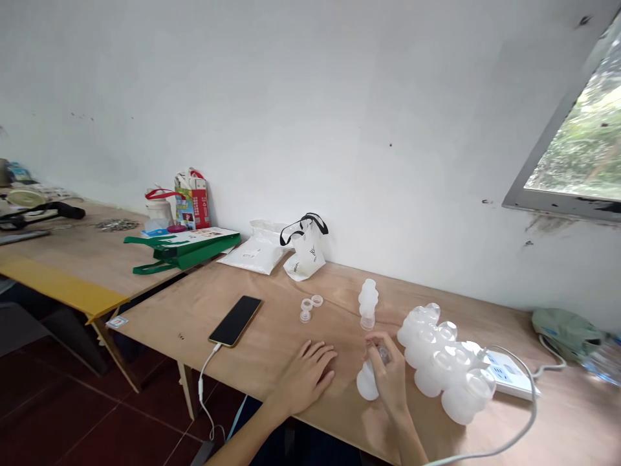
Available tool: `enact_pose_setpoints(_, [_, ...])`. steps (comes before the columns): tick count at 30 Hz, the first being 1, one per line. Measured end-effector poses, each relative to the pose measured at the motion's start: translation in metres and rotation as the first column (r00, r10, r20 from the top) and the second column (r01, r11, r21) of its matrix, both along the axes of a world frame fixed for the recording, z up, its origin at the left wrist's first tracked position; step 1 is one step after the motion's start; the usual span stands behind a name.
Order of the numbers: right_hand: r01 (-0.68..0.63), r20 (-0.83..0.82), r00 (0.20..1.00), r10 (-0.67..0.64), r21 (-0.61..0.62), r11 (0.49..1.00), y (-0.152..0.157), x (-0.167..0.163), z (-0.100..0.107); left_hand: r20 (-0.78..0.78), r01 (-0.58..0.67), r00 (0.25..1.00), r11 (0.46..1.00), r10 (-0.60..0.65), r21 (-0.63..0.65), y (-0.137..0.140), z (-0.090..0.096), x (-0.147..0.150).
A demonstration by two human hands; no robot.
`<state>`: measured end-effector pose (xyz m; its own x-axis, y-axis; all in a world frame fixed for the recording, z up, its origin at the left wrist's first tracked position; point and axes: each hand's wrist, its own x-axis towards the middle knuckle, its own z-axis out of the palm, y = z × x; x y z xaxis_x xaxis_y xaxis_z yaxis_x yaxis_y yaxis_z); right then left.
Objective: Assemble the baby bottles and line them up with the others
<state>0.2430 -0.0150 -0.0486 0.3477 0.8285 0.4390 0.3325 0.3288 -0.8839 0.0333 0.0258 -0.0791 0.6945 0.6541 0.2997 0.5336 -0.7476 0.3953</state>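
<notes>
This looks like a plain, improvised workroom rather than a home: two wooden tables run along a scuffed white wall, over a dark red tiled floor. Many frosted plastic containers share the boards with a phone, a power strip and a green bag.

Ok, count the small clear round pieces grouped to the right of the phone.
3 visible: a back-right piece, a middle piece and a front piece. Others could be hidden if any are stacked.
</notes>
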Motion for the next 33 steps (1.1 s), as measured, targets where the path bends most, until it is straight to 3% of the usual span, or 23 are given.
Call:
enact_pose_setpoints(5, [-0.039, -0.016, 0.999, 0.039, -0.012, 0.999, 0.002, -0.012, -0.004, 0.088, 0.181, 0.982, 0.968, -0.168, -0.176, -0.009, 0.007, 0.015])
enact_pose_setpoints(8, [-0.066, 0.011, 0.998, 0.066, 0.008, 0.998, 0.003, -0.015, -0.003, 0.137, 0.252, 0.964, 0.947, -0.228, -0.2, -0.01, 0.002, 0.037])
enact_pose_setpoints(12, [-0.072, 0.029, 0.997, 0.071, 0.029, 0.997, 0.002, -0.003, 0.0, 0.223, 0.231, 0.959, 0.936, -0.174, -0.264, -0.006, -0.008, 0.065])
enact_pose_setpoints(16, [0.078, -0.004, 0.997, -0.078, 0.139, 0.987, -0.001, 0.017, 0.005, 0.255, 0.154, 0.965, 0.906, -0.054, -0.393, -0.003, -0.01, 0.081])
enact_pose_setpoints(19, [0.239, -0.098, 0.97, -0.222, 0.232, 0.943, -0.004, 0.024, 0.013, 0.193, 0.114, 0.981, 0.904, -0.035, -0.413, -0.002, -0.008, 0.09])
enact_pose_setpoints(22, [0.378, -0.201, 0.922, -0.332, 0.276, 0.884, -0.01, 0.026, 0.026, 0.228, 0.106, 0.974, 0.886, -0.001, -0.451, 0.001, -0.009, 0.101])
enact_pose_setpoints(26, [0.469, -0.315, 0.874, -0.37, 0.352, 0.81, -0.019, 0.035, 0.04, 0.353, 0.146, 0.935, 0.879, 0.027, -0.455, 0.007, -0.018, 0.122])
enact_pose_setpoints(30, [0.551, -0.421, 0.823, -0.382, 0.425, 0.719, -0.024, 0.048, 0.049, 0.373, 0.112, 0.923, 0.859, 0.097, -0.499, 0.012, -0.024, 0.14])
enact_pose_setpoints(33, [0.56, -0.463, 0.813, -0.352, 0.459, 0.69, -0.025, 0.055, 0.052, 0.374, 0.093, 0.918, 0.849, 0.129, -0.52, 0.016, -0.022, 0.15])
